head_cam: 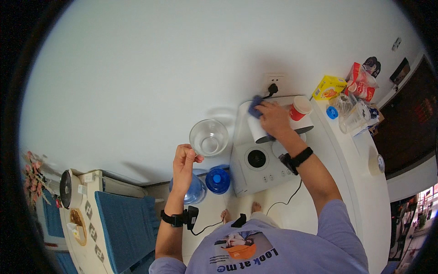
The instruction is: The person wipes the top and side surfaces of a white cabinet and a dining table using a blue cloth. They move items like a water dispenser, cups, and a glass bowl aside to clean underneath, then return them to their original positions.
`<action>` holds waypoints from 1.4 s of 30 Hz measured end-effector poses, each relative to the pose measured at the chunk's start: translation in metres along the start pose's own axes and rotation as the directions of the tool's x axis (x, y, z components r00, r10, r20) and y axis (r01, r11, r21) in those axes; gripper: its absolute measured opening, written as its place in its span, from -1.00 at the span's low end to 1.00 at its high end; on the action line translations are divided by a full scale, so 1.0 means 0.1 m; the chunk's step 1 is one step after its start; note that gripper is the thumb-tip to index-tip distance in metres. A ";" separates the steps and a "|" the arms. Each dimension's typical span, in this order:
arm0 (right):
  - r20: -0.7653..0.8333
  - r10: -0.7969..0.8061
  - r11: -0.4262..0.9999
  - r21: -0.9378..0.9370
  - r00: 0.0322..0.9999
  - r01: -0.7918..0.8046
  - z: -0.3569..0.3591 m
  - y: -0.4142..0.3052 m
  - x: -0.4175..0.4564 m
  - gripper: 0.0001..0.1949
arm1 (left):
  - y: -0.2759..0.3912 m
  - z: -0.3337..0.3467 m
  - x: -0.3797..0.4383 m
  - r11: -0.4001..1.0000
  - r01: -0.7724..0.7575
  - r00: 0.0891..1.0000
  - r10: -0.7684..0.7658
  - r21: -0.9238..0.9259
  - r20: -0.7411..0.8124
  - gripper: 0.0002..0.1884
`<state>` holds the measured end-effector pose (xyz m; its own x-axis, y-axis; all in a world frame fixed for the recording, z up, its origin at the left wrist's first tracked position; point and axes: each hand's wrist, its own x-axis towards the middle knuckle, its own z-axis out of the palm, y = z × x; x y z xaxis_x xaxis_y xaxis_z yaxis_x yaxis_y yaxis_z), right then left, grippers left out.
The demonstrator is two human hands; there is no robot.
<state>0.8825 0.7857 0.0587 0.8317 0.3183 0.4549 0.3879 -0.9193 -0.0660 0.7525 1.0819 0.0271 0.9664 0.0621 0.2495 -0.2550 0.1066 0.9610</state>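
A clear glass bowl (208,138) is pinched at its rim between the thumb and fingers of my left hand (185,157), held up in front of the wall. My right hand (275,118) grips a blue cloth (255,107) at the back left of a white appliance's top (242,127). Beneath my right hand lies a white cylinder-shaped part (257,130), partly hidden by the hand. A red cup with a pale lid (298,108) stands just right of that hand. The appliance's front bears a round black control (256,158) and several printed symbols.
Two blue water bottles (218,180) stand on the floor left of the appliance. On the curved white counter (356,161) at right are a yellow box (329,87), a red package (362,84), clear plastic containers (355,118) and a tape roll (376,164). A black plug (272,88) sits in the wall socket.
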 end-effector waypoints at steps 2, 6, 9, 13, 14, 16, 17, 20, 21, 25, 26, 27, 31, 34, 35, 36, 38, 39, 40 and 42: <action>0.122 -0.091 0.991 0.112 0.988 0.078 -0.01 -0.22 0.09 -0.61 | 0.04 0.07 0.01 1.000 0.006 1.000 -0.006 0.018 -0.014 -0.73; 0.305 -0.147 0.983 0.151 0.941 0.105 -0.03 -0.28 0.20 -0.55 | 0.05 0.18 0.03 0.998 0.010 1.000 -0.009 0.056 -0.023 -0.71; 0.311 -0.099 0.992 0.110 0.945 0.068 -0.09 -0.18 0.17 -0.52 | 0.07 0.30 0.01 0.998 0.012 0.999 -0.009 0.059 -0.049 -0.71; 0.291 -0.031 0.996 0.091 0.956 0.005 -0.19 0.08 0.10 -0.50 | 0.10 0.46 -0.02 0.996 0.030 0.995 -0.023 0.082 -0.095 -0.72; 0.297 -0.055 0.997 0.065 0.953 0.038 -0.21 0.13 0.08 -0.49 | 0.09 0.49 -0.04 0.996 0.037 0.994 -0.028 0.080 -0.107 -0.72; 0.286 -0.067 0.998 0.014 0.956 0.065 -0.22 0.19 0.06 -0.47 | 0.05 0.55 -0.05 0.995 0.005 0.995 0.005 0.104 -0.101 -0.72; 0.271 -0.058 0.998 -0.004 0.961 0.061 -0.21 0.20 0.04 -0.47 | 0.05 0.58 -0.05 0.993 -0.010 0.995 0.022 0.117 -0.099 -0.70; 0.271 -0.024 0.999 -0.040 0.962 0.036 -0.17 0.28 0.03 -0.49 | 0.08 0.74 -0.06 0.993 0.008 0.993 0.006 0.117 -0.117 -0.69; 0.278 -0.013 0.999 -0.046 0.960 0.027 -0.16 0.30 0.03 -0.50 | 0.09 0.78 -0.07 0.994 0.008 0.993 0.006 0.111 -0.120 -0.71; 0.284 0.069 0.993 -0.114 0.956 -0.037 -0.14 0.33 0.07 -0.55 | 0.13 0.90 -0.12 0.993 0.006 0.990 0.011 0.116 -0.144 -0.73; 0.290 0.069 0.993 -0.108 0.955 -0.040 -0.15 0.34 0.09 -0.56 | 0.13 0.92 -0.14 0.992 0.006 0.988 0.013 0.124 -0.152 -0.74; 0.296 0.073 0.994 -0.104 0.952 -0.044 -0.16 0.35 0.09 -0.57 | 0.14 0.95 -0.15 0.991 0.007 0.987 0.014 0.132 -0.158 -0.74; 0.268 0.030 1.000 -0.009 0.963 -0.029 -0.14 0.38 0.11 -0.58 | 0.13 1.06 -0.14 0.991 0.021 0.985 0.003 0.135 -0.175 -0.75; 0.296 0.009 0.998 0.053 0.955 -0.026 -0.21 0.43 0.09 -0.56 | 0.08 1.15 -0.07 0.996 0.024 0.986 -0.008 0.090 -0.165 -0.75; 0.313 0.009 0.999 0.042 0.950 -0.023 -0.22 0.44 0.06 -0.55 | 0.05 1.19 -0.04 0.997 0.022 0.988 -0.011 0.070 -0.157 -0.75; 0.328 0.008 0.999 0.031 0.945 -0.019 -0.24 0.44 0.04 -0.55 | 0.01 1.22 0.01 0.998 0.012 0.987 -0.002 0.061 -0.162 -0.75; 0.348 -0.074 0.997 0.054 0.935 0.058 -0.21 0.51 -0.13 -0.61 | -0.02 1.30 0.10 0.999 0.005 0.991 0.001 0.049 -0.135 -0.74; 0.358 -0.116 0.993 0.067 0.926 0.098 -0.22 0.51 -0.23 -0.63 | -0.05 1.33 0.14 0.999 0.004 0.992 0.001 0.044 -0.123 -0.74; 0.334 -0.078 0.994 0.103 0.939 0.045 -0.25 0.50 -0.32 -0.66 | -0.10 1.35 0.19 0.999 0.005 0.994 -0.002 0.033 -0.110 -0.73; 0.334 -0.090 0.990 0.135 0.938 0.047 -0.30 0.53 -0.46 -0.67 | -0.13 1.44 0.27 1.000 0.007 0.994 -0.003 0.030 -0.109 -0.73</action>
<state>0.8527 0.7155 0.0610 0.8783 0.4582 0.1363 0.4761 -0.8640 -0.1636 0.7868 0.9388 0.0383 0.9578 0.1699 0.2318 -0.2474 0.0770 0.9658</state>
